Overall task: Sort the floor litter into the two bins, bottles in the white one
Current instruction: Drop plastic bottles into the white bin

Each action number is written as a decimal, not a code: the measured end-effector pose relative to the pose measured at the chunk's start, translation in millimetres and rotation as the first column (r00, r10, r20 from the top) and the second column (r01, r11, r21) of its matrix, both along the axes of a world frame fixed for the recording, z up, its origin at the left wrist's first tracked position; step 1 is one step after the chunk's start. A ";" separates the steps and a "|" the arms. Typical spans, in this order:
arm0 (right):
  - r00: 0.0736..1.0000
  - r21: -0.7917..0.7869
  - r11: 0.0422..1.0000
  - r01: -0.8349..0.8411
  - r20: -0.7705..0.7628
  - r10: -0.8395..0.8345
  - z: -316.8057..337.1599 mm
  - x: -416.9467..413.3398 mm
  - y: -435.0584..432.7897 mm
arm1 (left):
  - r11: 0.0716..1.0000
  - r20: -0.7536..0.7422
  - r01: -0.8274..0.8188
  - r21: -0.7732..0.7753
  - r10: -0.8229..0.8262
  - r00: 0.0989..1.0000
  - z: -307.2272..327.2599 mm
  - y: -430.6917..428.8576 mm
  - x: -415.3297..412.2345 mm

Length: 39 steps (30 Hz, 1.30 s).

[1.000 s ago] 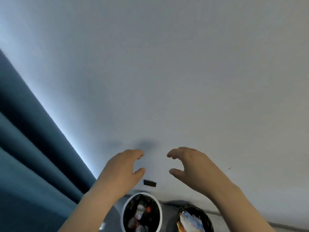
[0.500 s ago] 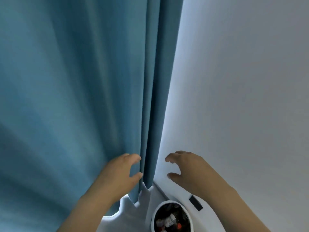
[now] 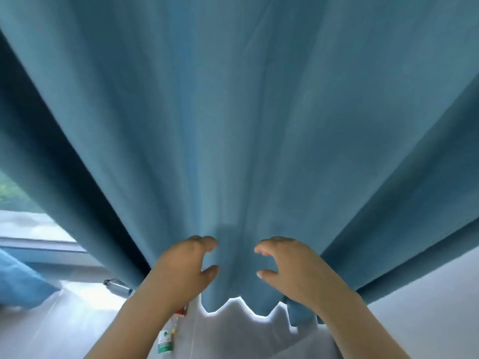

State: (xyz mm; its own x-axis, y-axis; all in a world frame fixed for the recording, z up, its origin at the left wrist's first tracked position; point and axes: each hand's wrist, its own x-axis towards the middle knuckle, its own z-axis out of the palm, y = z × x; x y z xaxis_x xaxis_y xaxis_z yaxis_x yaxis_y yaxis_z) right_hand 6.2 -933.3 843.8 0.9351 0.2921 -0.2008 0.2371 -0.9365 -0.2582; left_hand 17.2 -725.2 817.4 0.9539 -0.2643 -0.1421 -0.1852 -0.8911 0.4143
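My left hand (image 3: 185, 268) and my right hand (image 3: 290, 265) are raised side by side in front of a blue curtain, fingers curled and apart, holding nothing. A plastic bottle (image 3: 168, 335) with a white and green label and a red cap lies on the pale floor just below my left wrist, partly hidden by my forearm. Another dark, blurred object that may be a bottle (image 3: 118, 287) lies on the floor left of my left forearm. Neither bin is in view.
The blue curtain (image 3: 246, 125) fills most of the view and hangs down to the floor. A window (image 3: 23, 226) shows at the left, with a blue cloth thing (image 3: 18, 281) below it. A grey wall (image 3: 427, 301) is at the lower right.
The view has swung left: the white bin and the black bin have left the frame, the curtain now fills it, and a bottle on the floor has come into sight. My hands keep their pose.
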 end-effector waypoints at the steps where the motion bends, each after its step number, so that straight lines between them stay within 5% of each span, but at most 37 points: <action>1: 0.999 -0.005 0.999 -0.045 -0.008 0.045 -1.7 5.8 17.8 | 0.999 -0.005 -0.043 0.007 0.043 0.999 -0.6 18.2 -3.4; 10: 0.905 -0.017 0.911 -0.413 -0.118 0.409 -25.5 47.5 159.4 | 0.905 -0.049 -0.426 -0.003 0.426 0.904 -18.6 140.6 -48.6; 21: 0.692 0.038 0.713 -0.700 -0.207 0.691 -65.4 113.4 284.5 | 0.665 -0.154 -0.745 0.047 0.742 0.653 -54.6 217.4 -54.2; 29: 0.562 0.064 0.599 -0.798 -0.281 0.778 -114.3 156.6 352.2 | 0.512 -0.265 -0.857 0.059 0.836 0.481 -103.1 246.5 -40.2; 39: 0.457 0.010 0.487 -0.873 -0.328 0.827 -248.9 167.3 432.9 | 0.477 -0.385 -0.871 0.123 0.831 0.401 -223.3 308.2 -40.9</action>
